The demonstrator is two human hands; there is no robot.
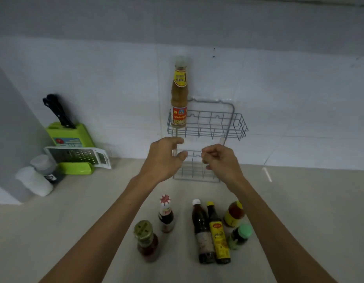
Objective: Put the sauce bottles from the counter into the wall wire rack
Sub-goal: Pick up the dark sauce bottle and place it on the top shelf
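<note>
A grey wall wire rack [207, 124] hangs on the white tiled wall with two tiers. In the left end of its upper basket stands a tall bottle [178, 92] of pale tan sauce, upright, with a clear cap and yellow and red labels; the print is too blurred to read. Six more bottles wait on the beige counter [74, 221] below: a jar with a green shaker lid [146, 241], a small dark bottle with a red-and-white cap [166, 214], a tall dark bottle with a white cap [202, 231], a yellow-labelled dark bottle [217, 234] touching it, an amber jar [233, 213] and a little green-capped bottle [240, 235]. The yellow label's red badge looks like a brand mark, but I cannot make it out. Both hands hover before the lower basket, holding nothing: the left hand [163, 159] spread in a loose curve, the right hand [221, 160] with fingers curled in
</note>
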